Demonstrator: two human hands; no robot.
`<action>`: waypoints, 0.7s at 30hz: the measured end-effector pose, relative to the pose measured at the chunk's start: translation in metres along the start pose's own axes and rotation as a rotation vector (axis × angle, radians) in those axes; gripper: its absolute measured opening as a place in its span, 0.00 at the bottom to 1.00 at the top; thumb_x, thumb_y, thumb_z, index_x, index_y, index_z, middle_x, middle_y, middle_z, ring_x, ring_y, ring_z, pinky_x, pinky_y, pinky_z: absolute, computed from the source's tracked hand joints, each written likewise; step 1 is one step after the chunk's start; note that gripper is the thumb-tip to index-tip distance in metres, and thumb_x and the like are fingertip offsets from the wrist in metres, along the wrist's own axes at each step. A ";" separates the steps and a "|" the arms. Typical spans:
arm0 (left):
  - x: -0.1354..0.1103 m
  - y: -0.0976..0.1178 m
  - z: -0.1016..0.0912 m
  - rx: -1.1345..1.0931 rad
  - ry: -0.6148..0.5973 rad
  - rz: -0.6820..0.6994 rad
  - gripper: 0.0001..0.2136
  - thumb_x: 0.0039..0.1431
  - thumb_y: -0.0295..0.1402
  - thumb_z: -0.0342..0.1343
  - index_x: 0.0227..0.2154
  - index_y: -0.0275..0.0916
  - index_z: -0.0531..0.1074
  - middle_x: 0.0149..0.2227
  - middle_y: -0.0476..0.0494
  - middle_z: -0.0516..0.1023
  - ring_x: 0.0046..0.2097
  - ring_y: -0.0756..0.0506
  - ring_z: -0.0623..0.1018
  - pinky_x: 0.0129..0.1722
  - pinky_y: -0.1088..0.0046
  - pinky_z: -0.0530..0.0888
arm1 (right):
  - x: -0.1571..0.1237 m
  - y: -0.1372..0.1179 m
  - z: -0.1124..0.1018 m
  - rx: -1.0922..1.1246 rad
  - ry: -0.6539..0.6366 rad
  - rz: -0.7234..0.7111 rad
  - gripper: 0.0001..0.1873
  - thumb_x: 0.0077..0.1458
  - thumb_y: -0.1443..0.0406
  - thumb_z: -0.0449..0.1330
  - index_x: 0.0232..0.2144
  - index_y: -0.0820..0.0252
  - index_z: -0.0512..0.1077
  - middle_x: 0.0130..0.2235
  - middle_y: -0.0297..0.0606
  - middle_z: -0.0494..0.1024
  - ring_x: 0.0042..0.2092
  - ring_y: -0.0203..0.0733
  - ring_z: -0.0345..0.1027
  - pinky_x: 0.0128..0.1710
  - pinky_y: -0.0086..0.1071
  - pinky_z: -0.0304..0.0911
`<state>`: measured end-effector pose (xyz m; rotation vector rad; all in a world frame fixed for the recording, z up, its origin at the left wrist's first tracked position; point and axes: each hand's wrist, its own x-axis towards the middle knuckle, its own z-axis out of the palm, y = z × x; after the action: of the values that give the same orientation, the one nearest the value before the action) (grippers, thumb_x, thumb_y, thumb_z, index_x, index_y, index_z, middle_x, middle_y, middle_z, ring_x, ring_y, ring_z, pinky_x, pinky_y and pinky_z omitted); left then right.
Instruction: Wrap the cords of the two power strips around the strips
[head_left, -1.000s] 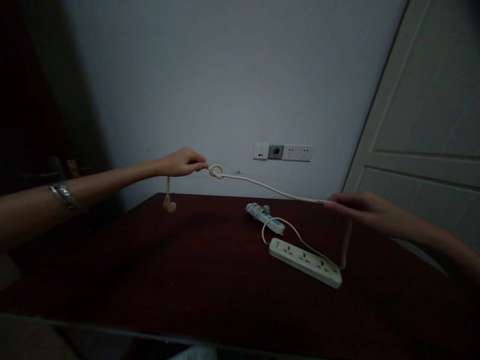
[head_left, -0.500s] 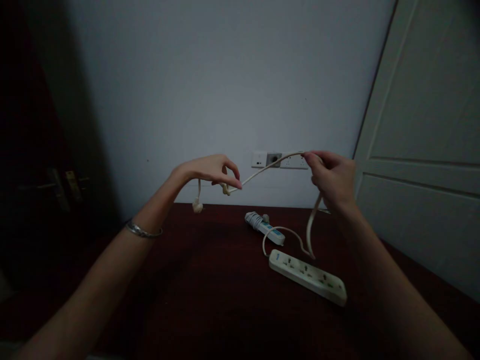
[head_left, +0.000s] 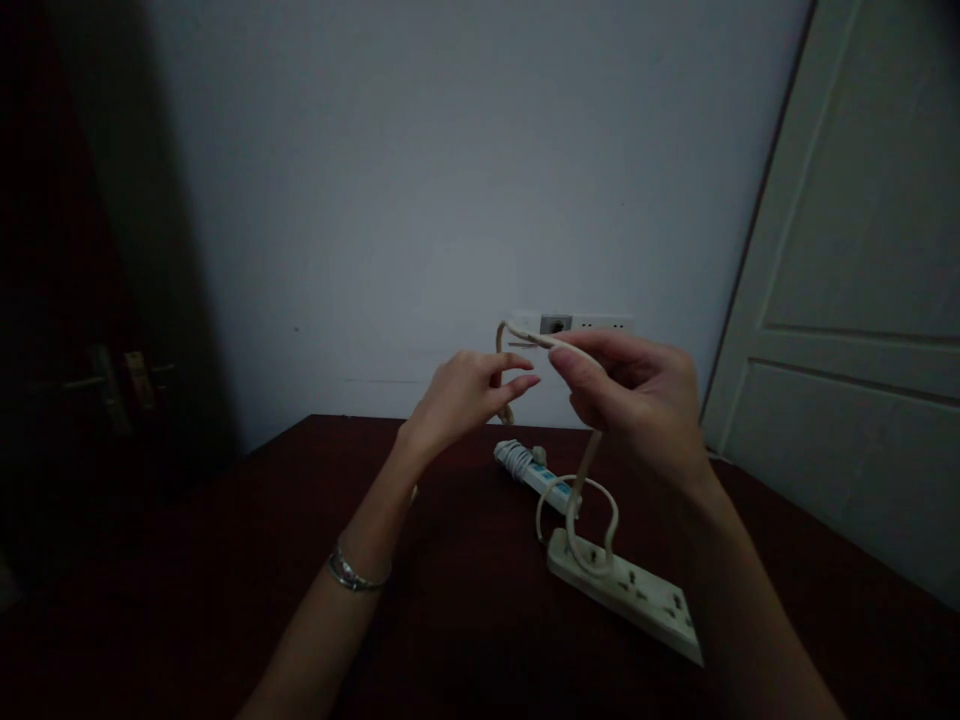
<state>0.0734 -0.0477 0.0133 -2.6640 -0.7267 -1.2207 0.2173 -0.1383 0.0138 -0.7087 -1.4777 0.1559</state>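
My right hand [head_left: 634,385] pinches a white power cord [head_left: 517,328] between thumb and fingers, above the table. From that pinch the cord arches left, then drops behind the fingers of my left hand [head_left: 472,395]. A bunched end of it shows just below them. My left thumb and forefinger are apart, with nothing visible between their tips. Below my right hand the cord loops down to a white power strip [head_left: 626,595], resting on the table with its sockets up. My right forearm covers part of its right end.
A second, smaller power strip [head_left: 551,487] with its cord wound round it lies behind the first on the dark red table [head_left: 450,580]. Wall sockets [head_left: 556,324] sit at the back. A pale door panel [head_left: 862,250] stands at the right.
My left hand has moved right and its fingers have parted from the cord. My right hand has come left and slightly down, and the cord between them now hangs in a tight arch.
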 end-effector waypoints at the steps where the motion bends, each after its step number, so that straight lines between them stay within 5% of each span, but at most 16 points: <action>1: -0.003 0.000 0.003 -0.008 0.021 -0.019 0.18 0.61 0.43 0.47 0.34 0.35 0.76 0.22 0.45 0.75 0.25 0.51 0.73 0.25 0.76 0.64 | -0.002 -0.002 0.002 0.004 -0.045 0.003 0.12 0.50 0.59 0.61 0.32 0.62 0.77 0.22 0.32 0.70 0.20 0.29 0.58 0.16 0.24 0.53; 7: -0.015 -0.010 0.012 -0.078 0.174 -0.036 0.14 0.60 0.36 0.48 0.23 0.34 0.71 0.22 0.46 0.74 0.25 0.52 0.72 0.25 0.76 0.66 | -0.014 -0.009 0.003 -0.063 -0.127 0.006 0.08 0.51 0.62 0.61 0.34 0.57 0.78 0.30 0.36 0.78 0.29 0.36 0.70 0.24 0.27 0.65; 11: -0.015 -0.020 0.016 -0.087 0.286 -0.052 0.10 0.58 0.38 0.51 0.28 0.36 0.67 0.23 0.50 0.70 0.23 0.53 0.69 0.24 0.78 0.65 | -0.013 -0.004 0.000 -0.078 -0.074 0.031 0.06 0.51 0.63 0.61 0.32 0.55 0.78 0.32 0.36 0.79 0.32 0.39 0.72 0.28 0.30 0.68; 16: -0.013 -0.026 0.017 -0.149 0.152 -0.104 0.20 0.56 0.41 0.53 0.48 0.37 0.59 0.28 0.51 0.70 0.25 0.52 0.70 0.22 0.79 0.66 | -0.006 0.011 0.001 -0.004 -0.106 0.101 0.07 0.50 0.63 0.62 0.33 0.56 0.78 0.31 0.37 0.79 0.31 0.39 0.71 0.27 0.31 0.68; 21: -0.010 -0.038 0.020 -0.525 0.005 -0.252 0.17 0.58 0.41 0.49 0.46 0.38 0.56 0.26 0.52 0.69 0.23 0.54 0.68 0.20 0.80 0.65 | -0.002 0.023 0.000 0.085 -0.119 0.167 0.07 0.48 0.62 0.64 0.32 0.56 0.79 0.26 0.36 0.76 0.28 0.36 0.68 0.22 0.27 0.63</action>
<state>0.0632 -0.0120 -0.0104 -3.0421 -0.8636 -1.6836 0.2245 -0.1209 0.0002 -0.7640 -1.5147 0.3927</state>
